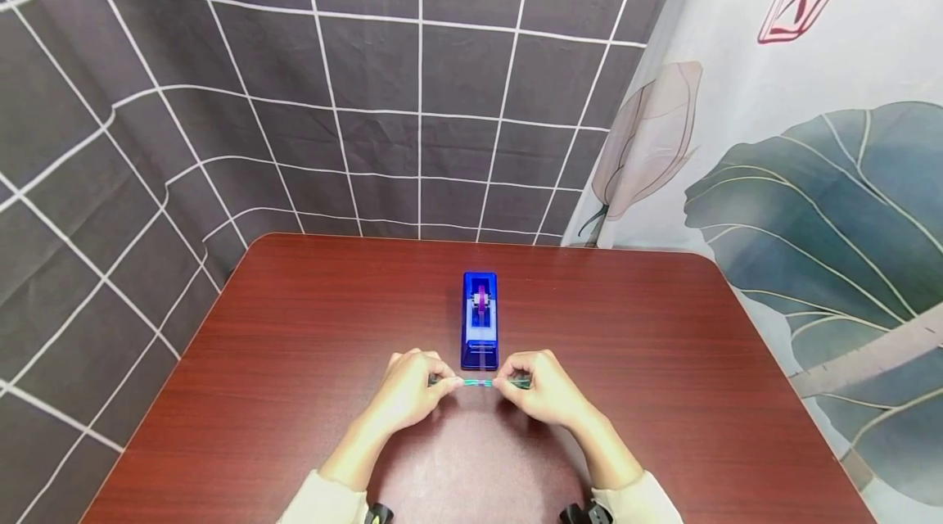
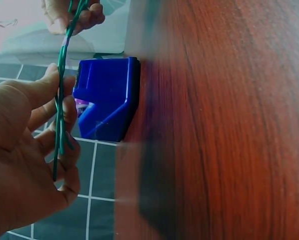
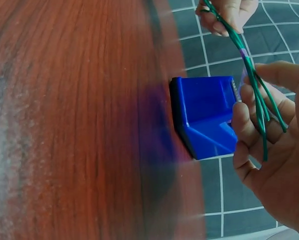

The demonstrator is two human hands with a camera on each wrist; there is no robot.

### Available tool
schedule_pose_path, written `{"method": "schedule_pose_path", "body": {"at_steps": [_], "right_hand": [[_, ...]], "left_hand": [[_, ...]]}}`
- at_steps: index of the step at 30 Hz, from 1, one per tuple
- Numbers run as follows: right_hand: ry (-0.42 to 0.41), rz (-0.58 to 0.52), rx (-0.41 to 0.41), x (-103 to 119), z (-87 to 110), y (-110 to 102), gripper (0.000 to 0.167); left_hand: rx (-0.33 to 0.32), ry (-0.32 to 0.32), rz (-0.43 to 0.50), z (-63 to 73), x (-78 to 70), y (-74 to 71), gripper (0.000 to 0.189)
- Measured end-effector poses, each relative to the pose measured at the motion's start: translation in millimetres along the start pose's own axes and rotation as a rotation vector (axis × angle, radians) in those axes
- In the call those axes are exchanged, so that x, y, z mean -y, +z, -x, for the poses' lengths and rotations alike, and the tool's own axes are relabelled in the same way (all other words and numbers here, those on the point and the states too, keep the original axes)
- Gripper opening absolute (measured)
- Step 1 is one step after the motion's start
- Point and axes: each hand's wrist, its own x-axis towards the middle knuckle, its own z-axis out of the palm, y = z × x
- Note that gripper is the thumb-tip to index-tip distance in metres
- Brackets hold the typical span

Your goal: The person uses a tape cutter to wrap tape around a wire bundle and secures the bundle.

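Both hands hold a thin bundle of green wires (image 1: 479,383) stretched crosswise just in front of a blue tape dispenser (image 1: 482,356). My left hand (image 1: 412,390) pinches the bundle's left part between thumb and fingers. On the other side, my right hand (image 1: 543,390) pinches the right part. Between the hands a band of purple tape (image 3: 243,52) lies around the wires. In the right wrist view a faint purple strip shows between the bundle and the dispenser's toothed edge; whether it joins both, I cannot tell. Loose wire ends (image 2: 59,145) spread over the left fingers.
The dispenser, with a purple tape roll (image 1: 481,303) inside, stands upright on a reddish-brown wooden table (image 1: 331,319). A dark grey curtain with white grid lines (image 1: 376,65) hangs behind; a pale curtain with leaf prints (image 1: 737,82) hangs at the right.
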Motion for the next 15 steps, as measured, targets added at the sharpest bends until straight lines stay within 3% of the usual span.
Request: {"method": "schedule_pose_path", "body": {"at_steps": [5,11,15], "right_hand": [[0.022,-0.02,0.012,2.8,-2.7,-1.0,0.02],[0.115,-0.067,0.087,9.1,-6.2,-4.3,0.022],[0.118,-0.024,0.109,11.5,-9.3,-7.4,0.025]], "left_hand": [[0.006,0.026,0.032,-1.6,1.3,2.0,0.012],[-0.008,0.059,0.074,-3.4,5.5,4.0,0.01],[-0.035,0.083,0.078,-5.5,6.0,2.9,0.009]]}}
